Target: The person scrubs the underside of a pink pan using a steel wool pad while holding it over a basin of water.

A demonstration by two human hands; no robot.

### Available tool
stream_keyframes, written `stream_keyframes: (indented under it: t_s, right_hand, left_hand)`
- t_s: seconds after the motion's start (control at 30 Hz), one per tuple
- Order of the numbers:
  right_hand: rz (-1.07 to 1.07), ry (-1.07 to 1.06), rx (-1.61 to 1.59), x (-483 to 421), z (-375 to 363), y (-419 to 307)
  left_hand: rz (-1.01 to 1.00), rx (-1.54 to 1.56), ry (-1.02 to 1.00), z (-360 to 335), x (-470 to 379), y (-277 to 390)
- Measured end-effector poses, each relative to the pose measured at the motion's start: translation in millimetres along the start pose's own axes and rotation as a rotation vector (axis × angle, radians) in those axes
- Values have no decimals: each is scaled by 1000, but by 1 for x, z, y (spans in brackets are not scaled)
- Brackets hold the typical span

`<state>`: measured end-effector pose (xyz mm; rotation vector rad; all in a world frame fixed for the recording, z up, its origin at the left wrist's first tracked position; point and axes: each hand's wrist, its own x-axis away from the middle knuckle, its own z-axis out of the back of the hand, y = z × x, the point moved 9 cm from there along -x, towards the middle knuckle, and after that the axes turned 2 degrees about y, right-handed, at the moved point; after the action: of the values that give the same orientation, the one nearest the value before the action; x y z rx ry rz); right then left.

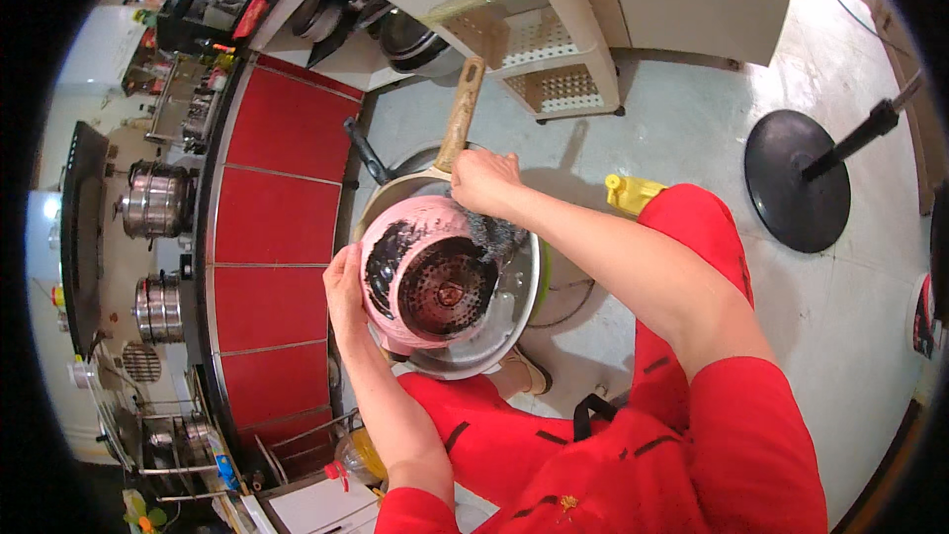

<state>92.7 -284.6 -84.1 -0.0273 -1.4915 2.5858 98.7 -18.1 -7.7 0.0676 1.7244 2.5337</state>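
Note:
A pink pan is tilted with its underside towards me, its base ring and side blackened with burnt residue. My left hand grips its edge on the left. In my right hand is a grey steel wool scourer, pressed against the pan's upper right side. Under the pink pan lies a cream pan with a wood-look handle pointing away from me. Both rest over a wide metal basin, which shows wet suds. A black pan handle sticks out at the basin's far left.
Red cabinet doors line the left, below a counter with steamer pots. A plastic shelf rack stands ahead. On the floor at right are a yellow bottle and a round black stand base. An oil bottle is near my left elbow.

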Motion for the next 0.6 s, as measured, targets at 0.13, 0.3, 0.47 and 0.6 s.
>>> stream_keyframes:
  t_s: [0.13, 0.3, 0.47, 0.6]
  right_hand:
    - [327, 221, 347, 13, 2, -37]
    - [421, 277, 484, 8, -12, -33]
    - [489, 101, 611, 7, -32, -47]
    - [486, 129, 678, -7, -36, -28]
  left_hand:
    - [51, -68, -26, 2, 9, 12]
    - [17, 28, 45, -1, 11, 3]
    - [-40, -140, 120, 13, 10, -2]
    - [-15, -8, 116, -5, 16, 4]
